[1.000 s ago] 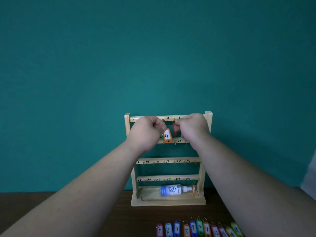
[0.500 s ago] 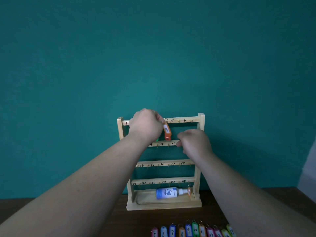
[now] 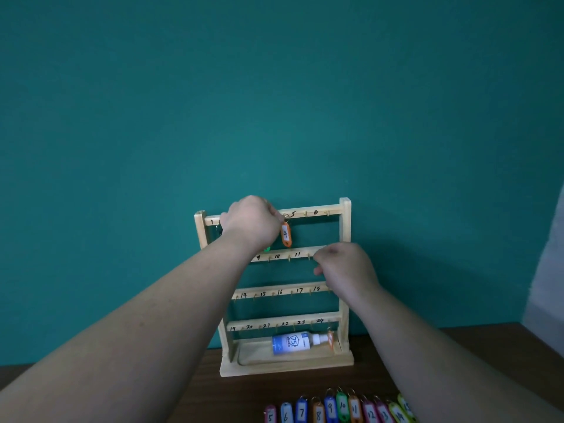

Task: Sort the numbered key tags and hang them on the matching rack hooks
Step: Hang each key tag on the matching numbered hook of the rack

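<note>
At hook 4: left hand (image 3: 250, 222) pinching the ring of orange tag 4 (image 3: 285, 235)
The right hand (image 3: 345, 270), loosely curled and empty, hovers at the tag's 4 o'clock. If the ring is not over the hook, release would drop the tag. The left hand hides hooks 2 and 3; loose tags (image 3: 329, 407) at the rack's (image 3: 345, 227) 6 o'clock are cropped.

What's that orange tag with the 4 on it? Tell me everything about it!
The orange tag is a small, plastic-looking oval with a white label marked 4 in black. A metal ring at its top hangs from the top bar of the wooden rack, just left of the written 5. It hangs nearly upright, its lower end free. The left hand is at the ring; whether its fingers pinch it is hidden.
</note>
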